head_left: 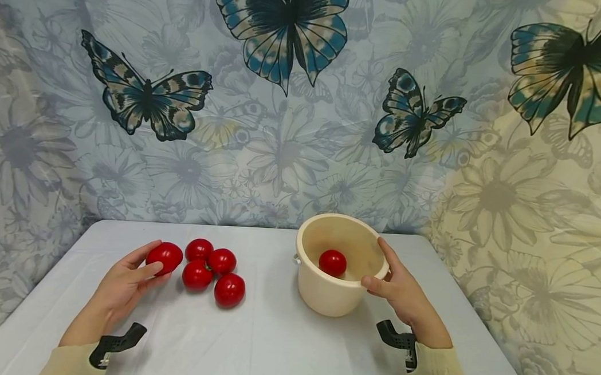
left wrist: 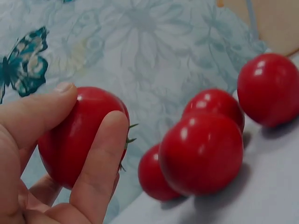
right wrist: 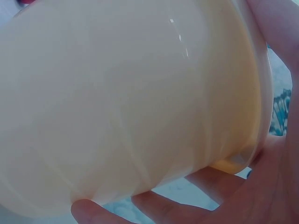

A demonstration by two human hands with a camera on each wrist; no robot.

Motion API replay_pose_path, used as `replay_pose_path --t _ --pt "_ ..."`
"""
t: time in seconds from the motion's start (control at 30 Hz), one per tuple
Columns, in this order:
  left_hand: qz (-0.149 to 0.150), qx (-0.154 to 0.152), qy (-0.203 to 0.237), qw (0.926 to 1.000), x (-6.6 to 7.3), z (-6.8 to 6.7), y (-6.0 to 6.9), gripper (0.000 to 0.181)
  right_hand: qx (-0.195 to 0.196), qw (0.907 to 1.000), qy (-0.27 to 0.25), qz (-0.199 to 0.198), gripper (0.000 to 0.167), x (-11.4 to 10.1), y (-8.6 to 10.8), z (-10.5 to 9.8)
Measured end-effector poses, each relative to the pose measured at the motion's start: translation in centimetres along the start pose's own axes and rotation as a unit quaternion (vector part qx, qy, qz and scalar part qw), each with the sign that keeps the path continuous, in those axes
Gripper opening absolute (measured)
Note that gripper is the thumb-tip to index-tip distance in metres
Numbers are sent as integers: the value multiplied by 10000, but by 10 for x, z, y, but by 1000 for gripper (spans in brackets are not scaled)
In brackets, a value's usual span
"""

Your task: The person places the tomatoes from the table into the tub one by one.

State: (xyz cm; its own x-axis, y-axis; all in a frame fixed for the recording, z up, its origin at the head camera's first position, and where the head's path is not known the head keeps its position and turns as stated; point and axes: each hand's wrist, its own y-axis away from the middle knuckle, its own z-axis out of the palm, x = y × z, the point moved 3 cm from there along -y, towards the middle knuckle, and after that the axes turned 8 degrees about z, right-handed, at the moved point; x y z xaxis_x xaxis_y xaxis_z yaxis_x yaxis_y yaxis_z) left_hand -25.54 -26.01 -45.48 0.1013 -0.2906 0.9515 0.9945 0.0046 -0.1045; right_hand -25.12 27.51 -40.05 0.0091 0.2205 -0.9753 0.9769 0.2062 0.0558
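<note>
And here you are, both hands busy and well apart! Your left hand pinches a red tomato between thumb and fingers, its green stem end plain from the left wrist. It's held over at the left, near the others. Across on the right, your right hand is clasped round the rim and side of the cream bucket, thumb nearest you. The bucket looks a touch tilted; whether its base sits flat, you can't tell from here.

So, the score: one tomato in the bucket, one between your fingers, and four loose tomatoes out on the white surface. Three of those bunch closely, the fourth sits just beside them, nearer you. Going by that count, it looks like early play: a single tomato inside, five outside. That held one isn't in yet, and the bucket's well apart from it.
</note>
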Motion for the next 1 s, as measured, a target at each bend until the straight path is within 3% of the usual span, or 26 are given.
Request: replay_pose_path --t 0.2,0.4,0.7,0.87,1.0 --pt "456 -292 -258 9982 22 39 7 64 15 10000 83 14 107 -3 3 -1" --pt "809 -927 -143 9923 41 91 14 57 63 9999 100 -21 106 -2 2 -4" --pt "554 -1270 -341 9898 44 154 -1 61 19 9999 97 -22 107 4 -2 -3" --pt "488 -1462 -142 9880 42 177 -6 59 229 9957 872 -195 105 4 -1 -5" --pt "403 -1549 -139 9870 38 192 -8 59 521 9829 1665 -597 99 0 0 -7"
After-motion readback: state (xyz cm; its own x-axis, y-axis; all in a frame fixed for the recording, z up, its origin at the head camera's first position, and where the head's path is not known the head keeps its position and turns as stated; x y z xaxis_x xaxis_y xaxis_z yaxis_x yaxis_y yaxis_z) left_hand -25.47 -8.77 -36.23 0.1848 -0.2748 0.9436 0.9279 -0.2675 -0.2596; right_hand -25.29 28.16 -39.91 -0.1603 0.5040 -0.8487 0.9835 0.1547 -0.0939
